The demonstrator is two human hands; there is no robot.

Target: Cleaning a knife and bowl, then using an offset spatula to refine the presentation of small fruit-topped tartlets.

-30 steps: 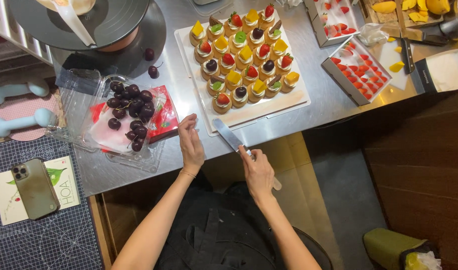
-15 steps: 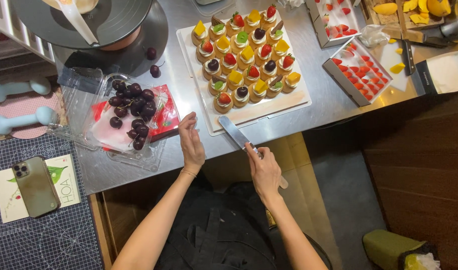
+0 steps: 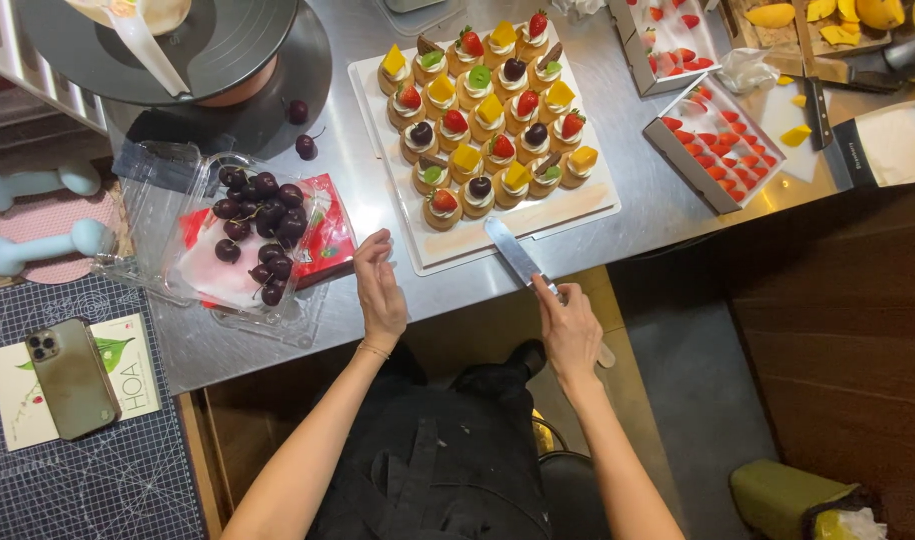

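Observation:
My right hand (image 3: 570, 327) grips a flat metal spatula (image 3: 518, 255) whose blade tip lies on the near edge of a white rectangular board (image 3: 588, 205). The board carries several small round cakes (image 3: 486, 115) topped with strawberry, mango, kiwi, cherry and chocolate. My left hand (image 3: 380, 288) rests with fingers apart on the steel table edge, between the board and a clear plastic box of dark cherries (image 3: 258, 228). It holds nothing.
A dark turntable (image 3: 193, 45) stands at the back left, two loose cherries (image 3: 301, 130) beside it. Trays of cut strawberries (image 3: 723, 150) and mango pieces (image 3: 828, 20) with a knife (image 3: 816, 95) sit right. A phone (image 3: 70, 378) lies on a cutting mat; pale blue dumbbells (image 3: 38, 215) lie left.
My right hand has pushed the spatula forward so its blade tip now reaches the board's near edge. My left hand has stayed on the table edge.

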